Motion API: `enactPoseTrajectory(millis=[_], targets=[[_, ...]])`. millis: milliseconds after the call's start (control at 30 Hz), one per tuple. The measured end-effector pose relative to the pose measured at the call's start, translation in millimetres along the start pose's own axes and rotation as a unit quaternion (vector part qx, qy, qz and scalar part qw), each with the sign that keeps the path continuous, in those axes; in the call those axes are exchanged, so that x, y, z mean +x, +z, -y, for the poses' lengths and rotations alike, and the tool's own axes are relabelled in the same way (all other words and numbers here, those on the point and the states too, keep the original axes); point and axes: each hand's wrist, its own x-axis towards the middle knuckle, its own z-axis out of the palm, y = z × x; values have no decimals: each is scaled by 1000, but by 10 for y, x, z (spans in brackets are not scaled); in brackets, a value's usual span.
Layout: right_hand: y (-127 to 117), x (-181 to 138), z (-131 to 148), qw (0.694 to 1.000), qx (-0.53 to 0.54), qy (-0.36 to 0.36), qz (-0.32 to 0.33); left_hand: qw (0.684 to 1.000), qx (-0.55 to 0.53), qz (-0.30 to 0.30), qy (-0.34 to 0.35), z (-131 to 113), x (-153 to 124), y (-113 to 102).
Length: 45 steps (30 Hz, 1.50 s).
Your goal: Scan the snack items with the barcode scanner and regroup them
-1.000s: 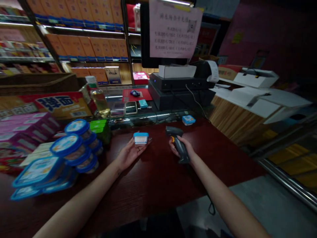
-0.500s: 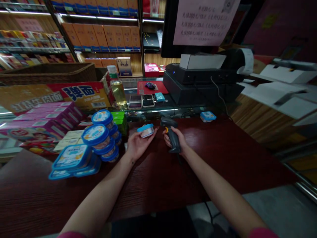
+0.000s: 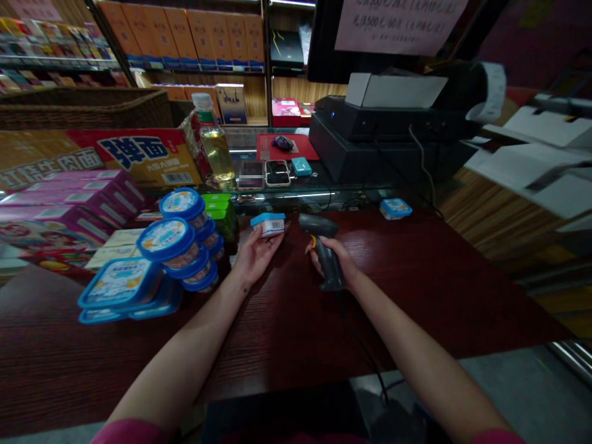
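My left hand (image 3: pixel 256 254) holds a small blue-lidded plastic tub (image 3: pixel 272 226) above the counter, its barcode side turned toward me and the right. My right hand (image 3: pixel 337 256) is wrapped round the grip of a dark grey barcode scanner (image 3: pixel 330 271), with a finger by its yellow trigger. The scanner's head points left toward the tub, a short gap apart. Left of my left hand stand stacked round blue-lidded tubs (image 3: pixel 166 240) and flat rectangular blue-lidded tubs (image 3: pixel 121 282). Another small blue-lidded tub (image 3: pixel 395 208) sits alone at the back right of the counter.
Green boxes (image 3: pixel 219 216), purple boxes (image 3: pixel 69 209) and a noodle carton (image 3: pixel 139 154) line the left. Behind are a bottle (image 3: pixel 216 148), a phone (image 3: pixel 277 173) and a mouse (image 3: pixel 282 143). A black register unit (image 3: pixel 393 148) stands back right. The scanner's cable hangs over the front edge.
The tub in my left hand has turned so its barcode label shows more plainly. My right hand still grips the scanner. The whole view has tipped down a little.
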Motion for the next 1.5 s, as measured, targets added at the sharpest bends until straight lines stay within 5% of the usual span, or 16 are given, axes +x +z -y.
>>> enactPoseTrajectory(millis=[133,333,433,567,733,867,1067,1300,1500], targets=[[-14,-28,33,1000,-2,-5,9,999,-30,31,-4,-8,-44,69],[-25,-9,20,1000,-14,6,3,997,-50,-54,-4,-16,-39,80],[-41,8,8,1000,-11,22,-8,999,-31,-24,29,5,-38,25],[-89,17,2,999,3,37,-23,990,85,59,92,43,-117,-35],[-65,34,-19,999,27,28,-4,956,257,46,130,98,-291,-90],[163,-22,-108,999,41,-7,21,925,339,41,165,74,-612,-213],[702,-206,-355,999,31,22,9,884,402,133,200,-228,-1481,-610],[1424,-392,-699,991,108,-68,-42,768,534,-14,354,-807,-2445,-1169],[1929,-416,-985,980,145,-106,-85,682,505,-170,500,-1253,-2531,-1582]])
